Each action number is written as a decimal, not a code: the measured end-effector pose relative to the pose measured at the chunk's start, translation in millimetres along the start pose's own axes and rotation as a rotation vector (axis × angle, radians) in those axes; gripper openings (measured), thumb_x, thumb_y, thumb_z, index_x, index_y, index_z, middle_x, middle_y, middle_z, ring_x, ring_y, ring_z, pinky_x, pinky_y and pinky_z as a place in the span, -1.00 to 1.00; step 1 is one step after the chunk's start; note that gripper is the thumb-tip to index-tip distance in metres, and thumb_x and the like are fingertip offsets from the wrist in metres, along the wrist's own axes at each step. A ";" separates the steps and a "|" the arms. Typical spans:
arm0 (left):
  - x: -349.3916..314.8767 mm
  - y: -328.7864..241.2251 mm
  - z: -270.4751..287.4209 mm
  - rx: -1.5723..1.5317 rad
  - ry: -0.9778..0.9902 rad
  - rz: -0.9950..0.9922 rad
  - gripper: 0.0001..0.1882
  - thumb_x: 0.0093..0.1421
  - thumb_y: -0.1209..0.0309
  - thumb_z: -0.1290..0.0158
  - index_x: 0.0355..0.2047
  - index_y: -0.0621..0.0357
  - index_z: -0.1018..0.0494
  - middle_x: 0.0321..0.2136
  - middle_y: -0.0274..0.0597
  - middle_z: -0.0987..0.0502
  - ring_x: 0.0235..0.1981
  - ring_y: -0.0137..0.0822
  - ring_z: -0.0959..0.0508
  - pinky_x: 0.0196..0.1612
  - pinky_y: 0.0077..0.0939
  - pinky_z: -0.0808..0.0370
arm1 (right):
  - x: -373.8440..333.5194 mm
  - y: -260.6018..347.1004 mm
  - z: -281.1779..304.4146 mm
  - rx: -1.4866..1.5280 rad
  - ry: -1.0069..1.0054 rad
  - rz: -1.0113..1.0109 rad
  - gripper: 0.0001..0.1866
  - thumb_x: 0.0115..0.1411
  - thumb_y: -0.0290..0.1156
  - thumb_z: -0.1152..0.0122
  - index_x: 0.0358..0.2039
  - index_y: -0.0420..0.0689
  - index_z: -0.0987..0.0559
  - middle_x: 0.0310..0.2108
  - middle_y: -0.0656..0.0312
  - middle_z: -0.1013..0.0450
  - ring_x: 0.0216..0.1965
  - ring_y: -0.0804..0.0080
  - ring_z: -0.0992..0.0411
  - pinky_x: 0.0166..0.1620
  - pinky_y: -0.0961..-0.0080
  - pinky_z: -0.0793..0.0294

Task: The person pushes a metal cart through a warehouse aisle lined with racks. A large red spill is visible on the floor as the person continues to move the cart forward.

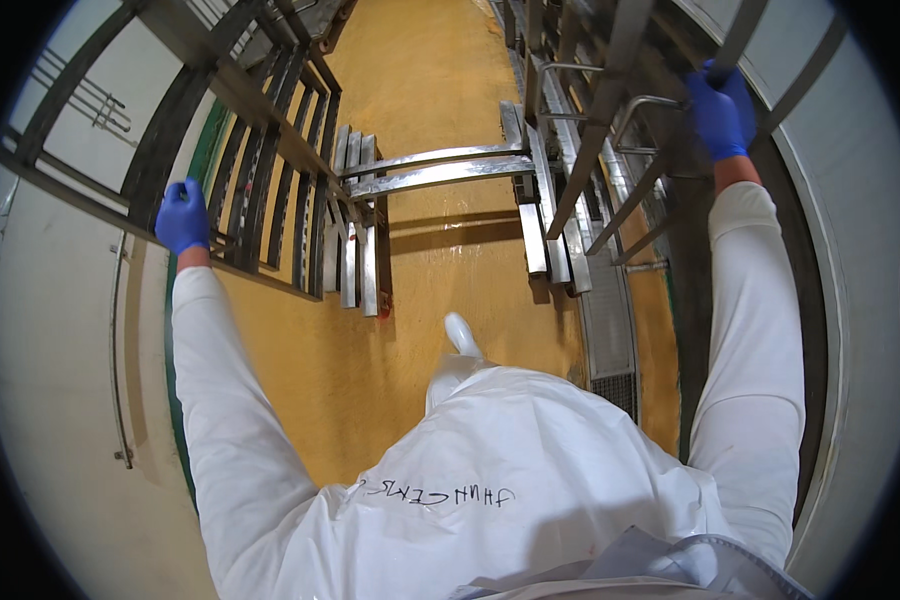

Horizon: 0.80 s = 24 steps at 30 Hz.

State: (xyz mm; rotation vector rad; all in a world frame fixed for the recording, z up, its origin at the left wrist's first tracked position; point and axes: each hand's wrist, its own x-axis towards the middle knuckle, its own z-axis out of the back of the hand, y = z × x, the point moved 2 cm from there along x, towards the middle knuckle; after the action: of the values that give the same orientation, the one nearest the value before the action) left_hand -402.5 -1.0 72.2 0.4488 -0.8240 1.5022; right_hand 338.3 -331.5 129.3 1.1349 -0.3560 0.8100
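Observation:
A large metal rack stands in front of me, with a slatted left side (305,220) and a right side of tall uprights (602,125). Two shiny cross bars (442,184) join its sides low down. My left hand (181,218), in a blue glove, is closed round a bar at the near edge of the left side. Out to the right, my right hand (724,115), also blue-gloved, is wrapped on an upright bar; its fingertips are partly hidden. Both arms are stretched forward and apart.
Yellow floor (440,270) runs ahead between pale walls (60,330). A drain channel with a metal grate (613,390) lies along the right. A thin rail (117,350) is fixed to the left wall. One white boot (461,334) shows below my apron.

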 end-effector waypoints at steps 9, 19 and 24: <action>-18.3 -16.8 23.9 -0.253 -0.167 -0.149 -0.72 0.19 0.07 -0.14 -0.47 -0.05 -0.63 -0.60 -0.07 -0.59 -0.56 -0.02 -0.61 -0.47 -0.22 -0.49 | -3.3 -16.4 4.5 -0.085 0.009 -0.047 -0.61 0.13 -0.21 -0.37 -0.07 -0.11 -0.57 -0.33 0.27 -0.57 -0.36 0.46 -0.54 -0.22 0.44 -0.50; -17.4 -22.8 25.7 -0.218 -0.112 -0.115 -0.72 0.22 0.07 -0.10 -0.43 -0.07 -0.64 -0.55 -0.06 -0.63 -0.51 0.04 -0.63 -0.42 -0.15 -0.53 | -2.7 8.3 6.1 -0.004 0.006 -0.125 -0.63 0.17 -0.24 -0.38 -0.04 -0.04 -0.58 -0.21 0.34 -0.58 -0.15 0.51 -0.50 -0.04 0.46 -0.46; -3.2 -9.7 15.6 -0.140 -0.102 -0.134 -0.66 0.27 0.01 -0.02 -0.37 -0.10 -0.65 -0.49 -0.04 -0.64 -0.42 0.10 -0.64 -0.35 -0.01 -0.54 | 5.9 -4.9 1.5 -0.054 0.032 0.017 -0.59 0.20 -0.14 -0.34 -0.01 -0.06 -0.57 -0.25 0.28 -0.56 -0.22 0.52 -0.48 -0.10 0.49 -0.45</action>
State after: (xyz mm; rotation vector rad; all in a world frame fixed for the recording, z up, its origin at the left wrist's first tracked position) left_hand -395.8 -15.1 82.5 0.4699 -0.9540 1.2981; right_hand 346.0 -331.5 130.4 1.0686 -0.3597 0.8281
